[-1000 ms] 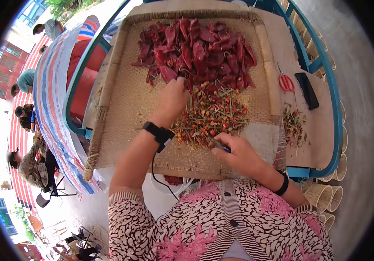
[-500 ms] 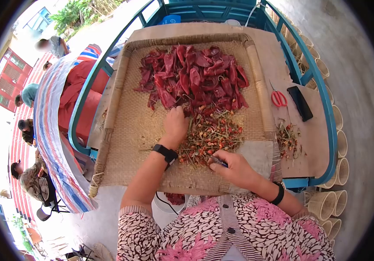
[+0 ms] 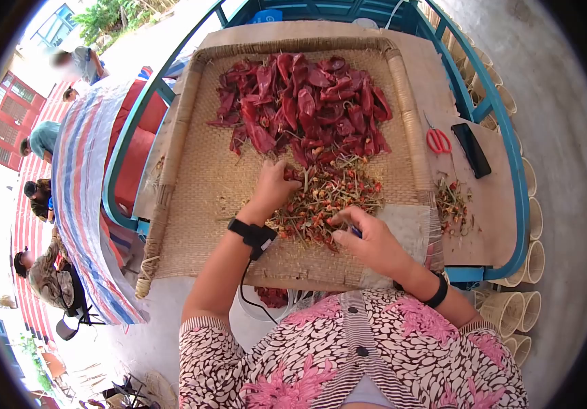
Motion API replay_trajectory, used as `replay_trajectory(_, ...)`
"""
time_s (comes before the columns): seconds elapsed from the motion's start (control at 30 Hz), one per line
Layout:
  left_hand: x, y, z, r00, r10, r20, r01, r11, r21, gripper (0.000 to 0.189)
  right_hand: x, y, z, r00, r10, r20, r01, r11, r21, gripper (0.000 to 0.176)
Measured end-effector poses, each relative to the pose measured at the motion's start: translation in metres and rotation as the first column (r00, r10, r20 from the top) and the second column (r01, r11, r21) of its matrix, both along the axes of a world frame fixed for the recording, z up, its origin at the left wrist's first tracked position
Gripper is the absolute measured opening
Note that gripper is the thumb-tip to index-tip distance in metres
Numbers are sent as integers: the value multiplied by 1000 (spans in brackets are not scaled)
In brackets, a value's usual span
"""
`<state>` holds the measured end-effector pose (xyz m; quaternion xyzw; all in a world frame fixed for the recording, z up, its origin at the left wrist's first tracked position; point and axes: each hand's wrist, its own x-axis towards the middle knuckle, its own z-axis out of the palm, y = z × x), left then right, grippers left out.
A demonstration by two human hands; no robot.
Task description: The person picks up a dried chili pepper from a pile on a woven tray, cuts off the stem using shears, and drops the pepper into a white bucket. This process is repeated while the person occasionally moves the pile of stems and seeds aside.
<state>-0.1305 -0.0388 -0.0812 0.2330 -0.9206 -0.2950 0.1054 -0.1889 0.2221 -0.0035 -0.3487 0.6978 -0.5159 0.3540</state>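
Since the frame half a second earlier, the left hand (image 3: 274, 185) has drawn back slightly from the dried red peppers (image 3: 307, 102) toward the wearer and now sits at the upper left edge of a loose heap of stems and scraps (image 3: 334, 198). Its fingers are curled, thumb near the forefinger, beside a dark red piece; whether they grip it cannot be told. The right hand (image 3: 374, 238), at the heap's lower right edge, is closed around a small dark tool (image 3: 355, 232), mostly hidden by the fingers. The peppers lie in a broad pile across the far half of a woven tray (image 3: 201, 184), the stem heap just below them. Right of the tray, on a brown board (image 3: 488, 211), are red-handled scissors (image 3: 438, 141), a black phone (image 3: 471, 150) and a smaller scatter of stems (image 3: 451, 204). A blue-green metal rail (image 3: 522, 184) borders the board.
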Motion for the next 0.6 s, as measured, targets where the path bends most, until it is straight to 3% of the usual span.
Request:
replay_trajectory(0.07, 5, 11, 36, 994, -67, 86, 31, 927, 373, 36, -4, -1, -1, 1000, 5, 12, -5, 999, 47, 36)
replay_trajectory(0.13, 17, 27, 58, 999, -50, -20, 53, 845, 532, 28, -8, -2, 2, 999, 40, 23, -42, 994, 98, 43)
replay_trajectory(0.17, 23, 35, 68, 997, -33, -72, 70, 794, 604, 24, -8, -3, -2, 1000, 18, 0, -18, 999, 38, 43)
replay_trajectory(0.27, 37, 53, 97, 994, -29, -106, 94, 725, 682, 29, -6, -7, -7, 995, -37, -89, 31, 997, -68, 45)
replay_trajectory(0.33, 47, 60, 109, 977, -158, -146, 196, 933, 302, 34, -6, -7, 3, 983, -46, -176, 40, 998, -38, 45)
replay_trajectory(0.37, 52, 63, 111, 963, -226, -144, 240, 967, 85, 37, -5, -8, 7, 981, -53, -188, 46, 998, -40, 44)
replay_trajectory(0.47, 59, 76, 104, 950, -51, -307, 192, 872, 450, 39, -4, -8, 16, 968, -67, -241, 54, 997, -63, 44)
replay_trajectory(0.6, 68, 97, 111, 963, 70, -260, 99, 804, 586, 38, -1, -7, 23, 939, -62, -338, 39, 996, -76, 44)
